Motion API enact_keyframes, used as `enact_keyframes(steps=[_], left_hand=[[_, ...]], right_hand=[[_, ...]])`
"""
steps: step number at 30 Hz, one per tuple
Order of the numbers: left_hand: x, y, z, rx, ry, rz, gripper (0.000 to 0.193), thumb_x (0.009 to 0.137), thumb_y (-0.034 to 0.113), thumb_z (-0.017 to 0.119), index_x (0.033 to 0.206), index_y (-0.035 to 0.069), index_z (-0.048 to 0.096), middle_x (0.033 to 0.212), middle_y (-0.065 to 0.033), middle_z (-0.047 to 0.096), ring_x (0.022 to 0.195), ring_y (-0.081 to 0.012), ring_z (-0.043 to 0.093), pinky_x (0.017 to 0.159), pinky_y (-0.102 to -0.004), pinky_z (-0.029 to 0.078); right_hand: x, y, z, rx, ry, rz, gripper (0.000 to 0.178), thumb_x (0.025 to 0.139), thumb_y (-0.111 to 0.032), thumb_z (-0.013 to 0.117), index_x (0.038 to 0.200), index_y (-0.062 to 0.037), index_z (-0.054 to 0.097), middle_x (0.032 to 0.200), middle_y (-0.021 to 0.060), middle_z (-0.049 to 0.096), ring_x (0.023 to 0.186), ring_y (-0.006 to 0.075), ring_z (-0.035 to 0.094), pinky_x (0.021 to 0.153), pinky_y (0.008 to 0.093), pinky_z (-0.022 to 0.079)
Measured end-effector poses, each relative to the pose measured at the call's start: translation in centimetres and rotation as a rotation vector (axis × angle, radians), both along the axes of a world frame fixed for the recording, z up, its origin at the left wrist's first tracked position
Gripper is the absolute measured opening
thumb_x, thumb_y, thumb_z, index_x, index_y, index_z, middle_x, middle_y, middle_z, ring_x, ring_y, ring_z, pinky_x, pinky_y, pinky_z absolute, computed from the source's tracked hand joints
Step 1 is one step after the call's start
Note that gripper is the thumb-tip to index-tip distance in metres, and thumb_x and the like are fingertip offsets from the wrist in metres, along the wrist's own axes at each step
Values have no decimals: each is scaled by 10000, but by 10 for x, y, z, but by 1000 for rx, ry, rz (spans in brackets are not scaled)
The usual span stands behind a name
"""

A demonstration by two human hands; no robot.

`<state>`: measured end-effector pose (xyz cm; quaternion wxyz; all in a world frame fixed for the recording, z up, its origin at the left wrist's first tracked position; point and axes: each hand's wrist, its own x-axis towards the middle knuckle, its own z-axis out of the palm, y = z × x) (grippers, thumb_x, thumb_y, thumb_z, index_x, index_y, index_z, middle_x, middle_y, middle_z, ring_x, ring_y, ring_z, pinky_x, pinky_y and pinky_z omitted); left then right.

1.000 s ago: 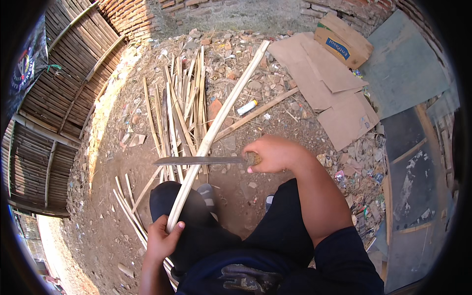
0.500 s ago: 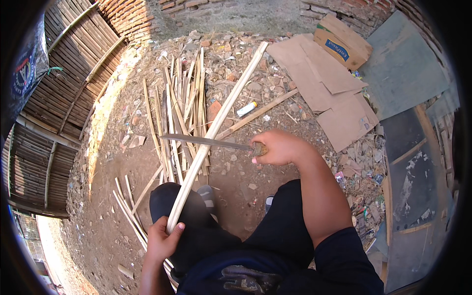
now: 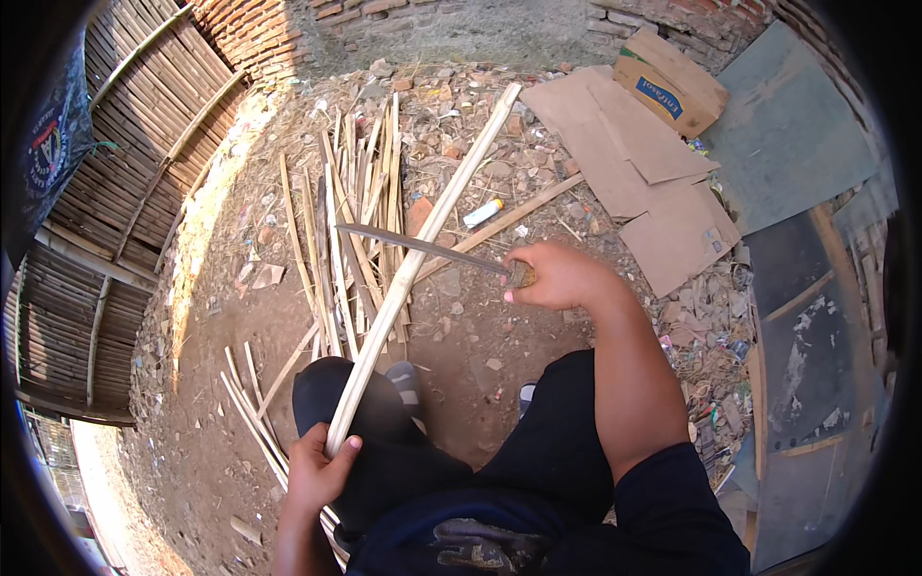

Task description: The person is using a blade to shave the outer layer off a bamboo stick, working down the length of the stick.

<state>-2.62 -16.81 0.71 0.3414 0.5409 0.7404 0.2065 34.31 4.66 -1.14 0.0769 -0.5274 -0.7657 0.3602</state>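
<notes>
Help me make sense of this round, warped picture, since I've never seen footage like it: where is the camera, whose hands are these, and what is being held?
The camera sits on a person's head and looks down, so you see their own arms come in from the bottom edge. Its wide lens bends straight lines near the rim, which is why the picture looks round.

The left hand grips the near end of a long pale bamboo strip that slants away over the ground. The right hand holds the handle of a long curved blade, which lies across the strip.

Below are the person's dark-trousered legs. On the dirt ground lies a pile of split bamboo slats, with rubble around it. Flattened cardboard sheets and a cardboard box lie to the upper right, a bamboo fence stands at the left, and a brick wall runs along the top.
</notes>
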Motion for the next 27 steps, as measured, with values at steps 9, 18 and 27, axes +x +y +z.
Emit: enact_keyframes(steps=[9,18,27], left_hand=[[1,-1,-2,70,-28,13,327,886,242,788,777,4,593,567,19,496,552,-58,411,475,-275,353],[-4,-2,-10,88,-25,1,329,883,243,791,773,6,590,556,10,492,545,-64,409,472,-282,352],[-3,-3,-7,73,-36,6,325,887,254,789,795,1,606,561,16,486,551,-54,407,473,-270,348]], right_hand=[[-33,-18,13,-42,-111,273,518,798,-349,797,1241,-118,663,1129,174,702,1092,364,657,917,465,522],[7,4,-16,52,16,11,473,801,-352,801,1187,-108,678,1045,199,700,1013,360,673,864,452,518],[-19,-13,1,-7,-18,233,483,800,-357,798,1202,-118,678,1067,196,699,1033,371,663,885,458,514]])
